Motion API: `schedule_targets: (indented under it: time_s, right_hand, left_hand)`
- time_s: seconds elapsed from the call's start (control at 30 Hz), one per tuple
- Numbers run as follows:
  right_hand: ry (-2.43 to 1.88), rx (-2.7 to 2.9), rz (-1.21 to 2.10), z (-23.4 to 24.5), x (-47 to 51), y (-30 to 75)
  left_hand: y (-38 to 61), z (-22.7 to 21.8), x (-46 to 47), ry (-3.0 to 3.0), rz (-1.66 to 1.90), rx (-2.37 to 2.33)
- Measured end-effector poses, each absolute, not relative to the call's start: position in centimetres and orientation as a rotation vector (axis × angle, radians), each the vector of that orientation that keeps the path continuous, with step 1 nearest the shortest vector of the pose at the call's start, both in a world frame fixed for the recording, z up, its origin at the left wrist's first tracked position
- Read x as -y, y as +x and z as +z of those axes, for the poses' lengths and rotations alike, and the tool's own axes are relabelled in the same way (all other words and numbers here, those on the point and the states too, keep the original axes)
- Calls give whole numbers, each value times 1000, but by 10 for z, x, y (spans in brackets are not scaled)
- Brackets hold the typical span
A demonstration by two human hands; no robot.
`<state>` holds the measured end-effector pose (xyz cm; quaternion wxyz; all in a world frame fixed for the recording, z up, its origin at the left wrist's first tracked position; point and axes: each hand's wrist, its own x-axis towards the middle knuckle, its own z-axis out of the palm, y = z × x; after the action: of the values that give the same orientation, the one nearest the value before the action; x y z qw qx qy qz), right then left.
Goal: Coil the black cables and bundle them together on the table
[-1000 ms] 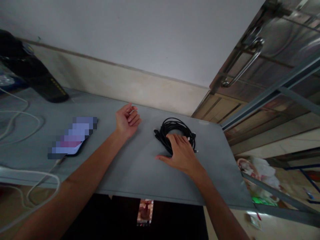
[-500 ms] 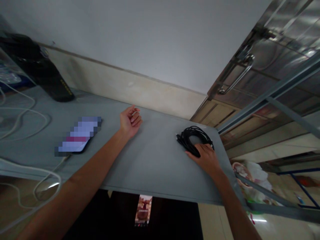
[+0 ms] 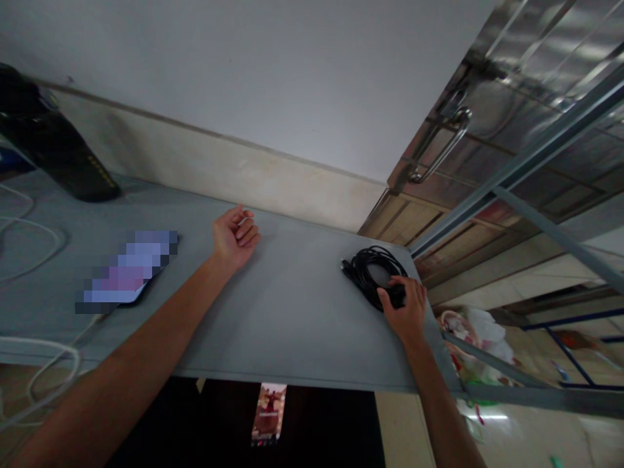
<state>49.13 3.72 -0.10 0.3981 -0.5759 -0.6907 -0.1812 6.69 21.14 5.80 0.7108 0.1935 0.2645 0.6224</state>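
Observation:
A coil of black cable (image 3: 363, 273) lies on the grey tabletop near its right end, with a light-coloured plug tip at its left side. My right hand (image 3: 407, 305) is on the lower right of the coil, thumb on one side and bent fingers on the other, with cable between them. My left hand (image 3: 236, 237) rests on its side near the back edge, holding nothing, its fingers loosely curled and a little apart. Left of that forearm lies a phone (image 3: 129, 270) with a blurred-out screen and a white charging cable (image 3: 95, 325) at its lower end.
A black bottle (image 3: 58, 153) stands at the back left beside loops of white cord (image 3: 56, 231). The wall (image 3: 273, 159) runs behind the table (image 3: 292, 312). Metal bed-frame bars (image 3: 487, 195) and a door handle (image 3: 443, 153) are at right. Below the front edge is a lit screen (image 3: 269, 413).
My right hand has shifted to the right side of the coil, its thumb and fingers now bent around that part. My left hand keeps its loose curl. The whole view has shifted slightly.

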Motion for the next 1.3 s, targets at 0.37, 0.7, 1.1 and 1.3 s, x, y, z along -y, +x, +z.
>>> schedule_targets:
  time_s: [0.37, 0.7, 1.1, 1.3]
  right_hand:
    - [-1493, 1670, -392, -2, -37, 490]
    - [-1439, 1761, -388, -2, -41, 491]
    - [-1455, 1886, -376, -8, -44, 494]
    - [-1513, 1862, -336, -14, -45, 497]
  left_hand:
    - [68, 55, -214, 400, 1377, -590]
    - [71, 58, -212, 392, 1357, -603]
    - [70, 53, -214, 518, 1370, -644]
    - [69, 53, -214, 535, 1372, -649]
